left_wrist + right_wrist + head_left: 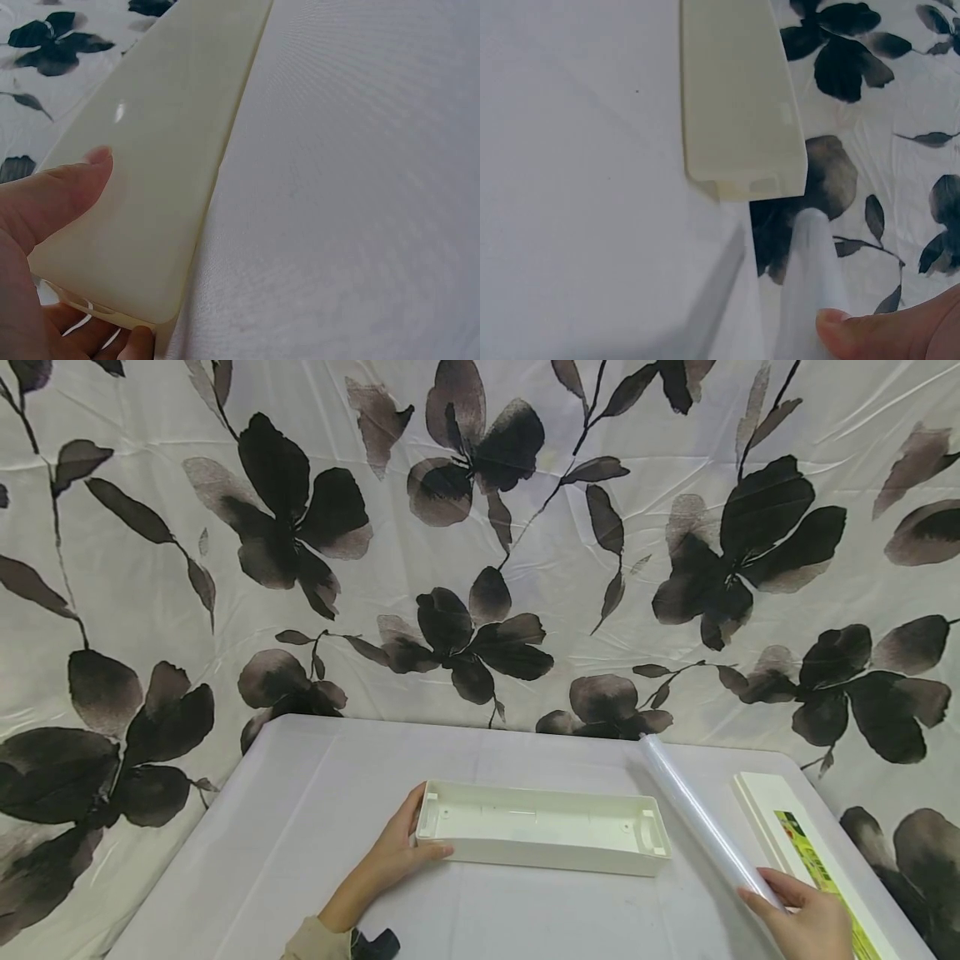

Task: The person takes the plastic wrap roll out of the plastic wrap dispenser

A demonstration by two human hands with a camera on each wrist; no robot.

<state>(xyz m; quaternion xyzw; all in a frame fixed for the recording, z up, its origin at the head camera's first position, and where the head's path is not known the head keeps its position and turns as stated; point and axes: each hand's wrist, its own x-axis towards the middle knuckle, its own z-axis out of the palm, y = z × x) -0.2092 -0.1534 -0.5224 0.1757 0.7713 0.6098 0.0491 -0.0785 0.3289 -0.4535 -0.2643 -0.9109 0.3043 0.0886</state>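
Note:
A long, shallow cream plastic box (540,852) with an open top lies near the middle of the table. Around its left end my left hand (401,843) grips, the thumb on the front wall; the left wrist view shows that thumb on the smooth side of the box (150,187) and fingertips at its end. My right hand (806,914) holds a roll of clear plastic film (705,814) near its lower end. The roll slants up and away to the left. In the right wrist view the thumb lies along the roll (810,277), beyond which the box end shows.
On the right side of the table lies a long white lid-like piece (765,802) with a yellow-green label (813,860). A white cloth covers the table (525,910). Behind it hangs a white curtain with dark flowers (450,552). Something dark (375,943) is by the left wrist.

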